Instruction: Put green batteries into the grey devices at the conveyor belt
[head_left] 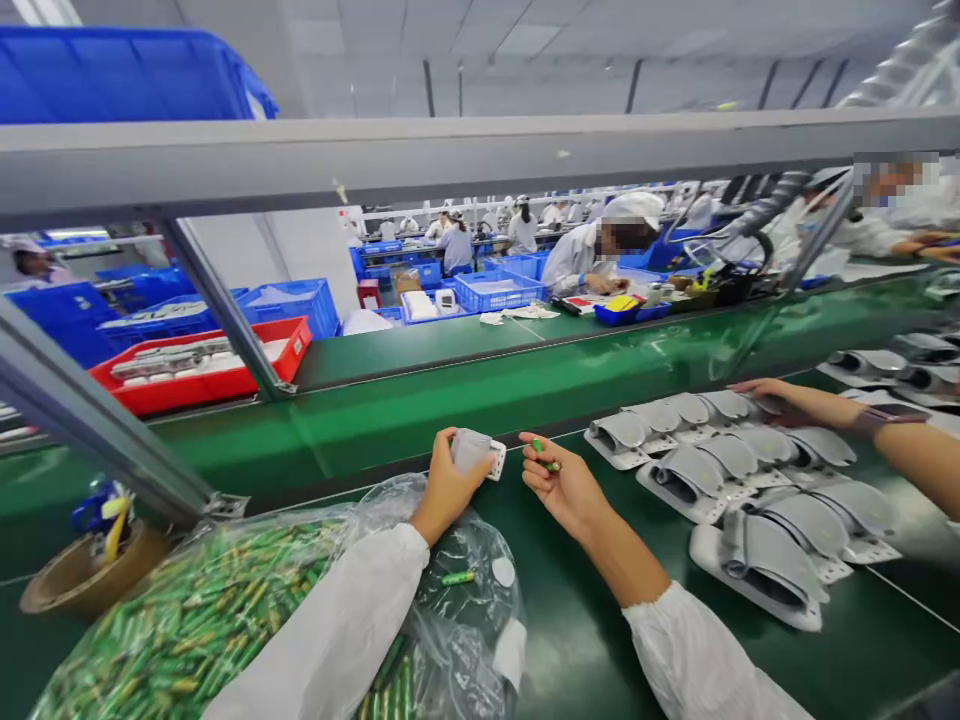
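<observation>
My left hand (454,480) grips a small white-and-grey plastic device (474,452) above the green bench. A short distance to its right, my right hand (559,485) is closed on green batteries (538,450), which look like small cylinders; how many it holds is unclear. Beneath my left forearm spreads a clear plastic bag (247,590) heaped with the same green batteries. One loose battery (457,578) lies on the plastic near my left wrist. Rows of white devices with curled grey cuffs (776,540) stand to the right of my right hand.
A co-worker's hand (772,395) reaches onto the cuffed devices from the right. The metal frame (480,160) crosses ahead, with a slanted post (225,310) at left. A brown tape roll (90,580) holding tools sits far left. A red tray (296,350) stands beyond the green belt (450,400).
</observation>
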